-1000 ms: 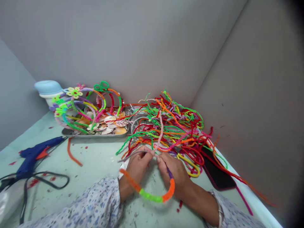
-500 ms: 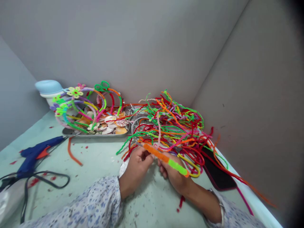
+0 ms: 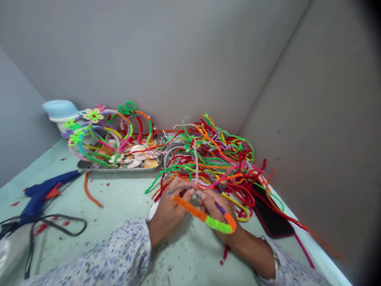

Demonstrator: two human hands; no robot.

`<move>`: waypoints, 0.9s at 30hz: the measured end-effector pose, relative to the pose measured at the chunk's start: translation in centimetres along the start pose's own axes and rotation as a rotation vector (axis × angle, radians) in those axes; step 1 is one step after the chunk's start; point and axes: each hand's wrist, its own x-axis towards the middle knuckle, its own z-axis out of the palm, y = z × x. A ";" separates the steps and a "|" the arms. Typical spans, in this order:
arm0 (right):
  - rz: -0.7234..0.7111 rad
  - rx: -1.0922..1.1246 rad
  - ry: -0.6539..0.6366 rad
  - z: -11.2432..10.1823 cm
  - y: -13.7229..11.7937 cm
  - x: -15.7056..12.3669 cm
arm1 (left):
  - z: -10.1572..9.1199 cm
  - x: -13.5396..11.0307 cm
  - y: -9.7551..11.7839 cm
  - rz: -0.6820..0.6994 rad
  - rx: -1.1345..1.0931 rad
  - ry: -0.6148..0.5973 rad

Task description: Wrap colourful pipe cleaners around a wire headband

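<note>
Between my hands is a headband (image 3: 218,225) wrapped in orange, green and purple pipe cleaner, with a thin grey bare end by the left fingers. My left hand (image 3: 168,210) is closed, thumb and fingers pinching near that bare part. My right hand (image 3: 223,208) pinches close beside it, and the headband's curve passes over its back and wrist. A pale pink pipe cleaner (image 3: 196,161) rises from where the fingertips meet. The exact grip point is partly hidden by the fingers.
A pile of pipe cleaners (image 3: 220,147) and a wire coil (image 3: 175,153) lie beyond my hands. A tray (image 3: 119,170) at left bears shells and finished headbands. Also here: a blue glue gun (image 3: 44,190) with cord, a white cup with blue lid (image 3: 61,109), a dark phone (image 3: 274,216).
The headband has turned and dropped toward me, so its purple part and grey bare end now show. My fingertips have come together at the pink pipe cleaner.
</note>
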 end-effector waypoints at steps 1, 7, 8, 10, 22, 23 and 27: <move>0.014 0.007 0.001 0.0 0.0 0.0 | 0.0 0.0 0.1 -0.003 0.009 -0.007; 0.009 0.002 0.022 0.2 0.4 -0.1 | 0.2 0.0 0.3 0.006 0.032 -0.004; 0.001 -0.012 0.022 0.3 0.4 -0.2 | 0.3 0.0 0.3 0.006 0.027 0.001; -0.018 -0.044 0.024 0.3 0.3 -0.3 | 0.4 0.0 0.1 -0.004 -0.007 0.014; -0.148 -0.260 0.005 0.1 -0.1 -0.3 | 0.6 -0.3 -0.1 0.017 -0.085 0.073; -0.158 -0.274 0.011 0.1 -0.1 -0.3 | 0.6 -0.3 0.0 0.024 -0.065 0.078; -0.207 -0.311 0.042 0.1 -0.3 -0.3 | 0.5 -0.4 0.1 0.052 -0.024 0.094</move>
